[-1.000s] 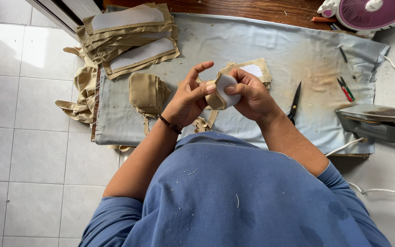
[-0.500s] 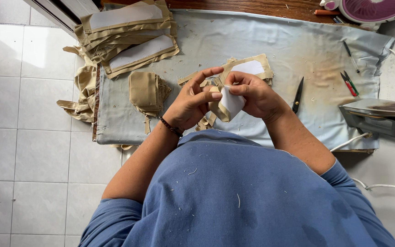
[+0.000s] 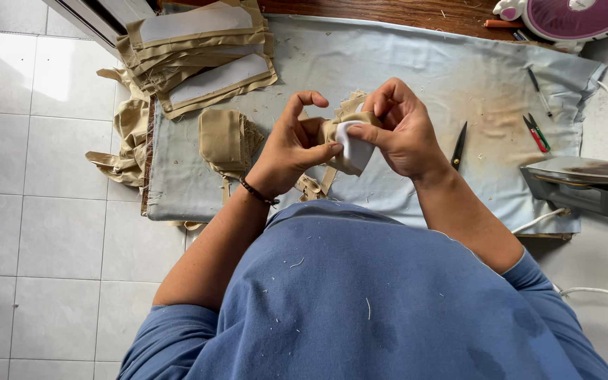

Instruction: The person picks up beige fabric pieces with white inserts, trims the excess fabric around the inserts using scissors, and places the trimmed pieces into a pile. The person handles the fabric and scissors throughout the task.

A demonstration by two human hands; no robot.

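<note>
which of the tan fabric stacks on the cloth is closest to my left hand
The small folded tan stack, just beside your left hand. The larger stack with white panels lies farther off at the cloth's corner.

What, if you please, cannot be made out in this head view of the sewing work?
- Tan fabric piece: partly hidden by the left hand and right hand.
- Fan: cut off by the top edge.
- Ironing cloth: near edge hidden behind the person's blue shirt.
- Iron: its cable runs off the right edge.
</note>
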